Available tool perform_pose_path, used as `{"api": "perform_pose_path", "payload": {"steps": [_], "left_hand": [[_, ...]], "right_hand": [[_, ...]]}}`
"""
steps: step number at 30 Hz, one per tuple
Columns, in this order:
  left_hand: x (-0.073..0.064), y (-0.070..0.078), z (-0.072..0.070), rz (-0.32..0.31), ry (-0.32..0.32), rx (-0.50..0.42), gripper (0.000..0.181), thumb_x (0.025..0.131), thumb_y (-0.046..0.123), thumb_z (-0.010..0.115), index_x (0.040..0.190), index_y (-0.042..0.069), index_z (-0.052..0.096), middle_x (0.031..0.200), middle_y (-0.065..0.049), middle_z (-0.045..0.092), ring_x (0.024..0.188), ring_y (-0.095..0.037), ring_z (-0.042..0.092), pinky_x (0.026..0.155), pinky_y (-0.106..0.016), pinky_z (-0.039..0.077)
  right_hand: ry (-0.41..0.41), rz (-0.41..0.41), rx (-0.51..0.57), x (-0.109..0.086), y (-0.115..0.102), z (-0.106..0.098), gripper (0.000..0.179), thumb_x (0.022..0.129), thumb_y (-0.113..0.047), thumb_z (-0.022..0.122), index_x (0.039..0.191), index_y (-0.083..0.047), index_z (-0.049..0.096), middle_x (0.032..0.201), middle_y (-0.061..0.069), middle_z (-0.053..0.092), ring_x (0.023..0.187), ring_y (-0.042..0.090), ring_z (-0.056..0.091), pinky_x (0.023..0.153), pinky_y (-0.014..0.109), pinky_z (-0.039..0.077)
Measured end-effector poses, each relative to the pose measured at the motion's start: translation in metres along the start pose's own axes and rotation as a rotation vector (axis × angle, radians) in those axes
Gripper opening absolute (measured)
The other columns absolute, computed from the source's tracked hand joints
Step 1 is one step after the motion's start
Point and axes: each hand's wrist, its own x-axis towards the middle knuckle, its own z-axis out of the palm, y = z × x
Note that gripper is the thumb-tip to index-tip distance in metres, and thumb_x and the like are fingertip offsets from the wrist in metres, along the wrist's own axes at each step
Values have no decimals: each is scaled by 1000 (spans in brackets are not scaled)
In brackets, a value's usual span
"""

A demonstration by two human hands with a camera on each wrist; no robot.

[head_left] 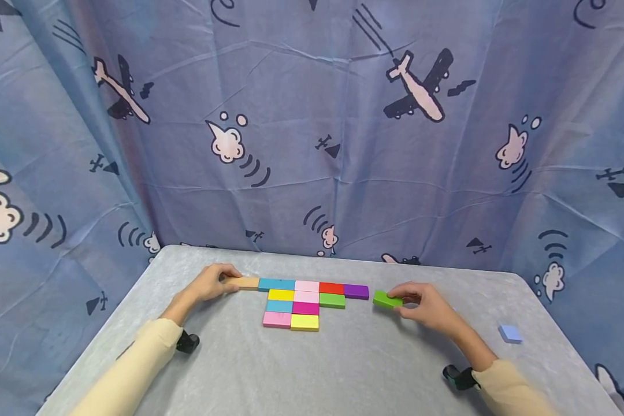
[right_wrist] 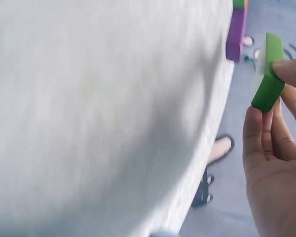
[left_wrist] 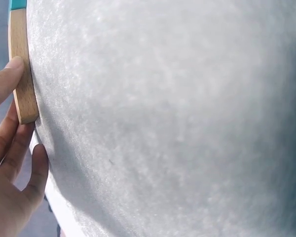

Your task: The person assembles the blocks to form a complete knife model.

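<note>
A flat layout of coloured blocks lies on the table, its top row running from a plain wooden block [head_left: 247, 283] through blue [head_left: 277, 284], pink and red [head_left: 331, 288] to a purple block [head_left: 356, 292]. Shorter rows, with yellow, pink, blue and magenta blocks and a green block [head_left: 332, 300], sit below, touching. My left hand [head_left: 213, 282] pinches the wooden block at the row's left end, thumb on its near side in the left wrist view. To the right of the purple block and apart from it, my right hand [head_left: 421, 303] holds another green block [right_wrist: 270, 74] by thumb and fingers, raised off the table.
A light blue block [head_left: 510, 334] lies by itself toward the table's right side. Something small and blue shows partly behind the right wrist. The grey table [head_left: 353, 370] ends at a patterned blue curtain [head_left: 312, 144] behind and at both sides.
</note>
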Motion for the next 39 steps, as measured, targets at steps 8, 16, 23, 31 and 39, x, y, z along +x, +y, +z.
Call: {"api": "perform_pose_path", "payload": {"steps": [8,16,23,31,39], "left_hand": [[-1,-1,-1,-8,-1,2,19,89,9,80,108,7,76,106,-6,70,102,-28,61,93,-50,46],[2,1,1,-14,-9,-24,20,90,10,79,109,7,76,109,-6,70,105,-29,61,96,-50,45],[2,1,1,-12,-6,-16,20,90,10,79,109,7,76,108,-6,70,104,-29,61,95,-50,46],[2,3,2,-54,-16,-5,21,91,10,79,111,7,75,110,-7,70,107,-30,61,97,-50,45],[0,4,2,-54,-12,10,22,90,11,79,111,6,74,109,-8,69,105,-31,61,96,-51,45]], "right_hand": [[-137,50,-8,25,-14,40,25,86,0,80,110,-4,75,113,7,69,107,29,63,92,42,53],[-183,30,-48,35,-24,53,25,84,3,79,106,-6,76,108,2,69,100,24,62,90,42,54],[-163,25,-34,31,-19,46,23,85,2,79,106,-5,75,109,3,70,102,25,63,90,42,53],[-144,37,-12,28,-13,42,25,85,1,80,108,-7,75,110,4,70,104,27,63,91,42,53],[-128,41,11,30,-11,44,24,85,2,79,108,-4,75,110,6,70,104,29,63,91,42,53]]}}
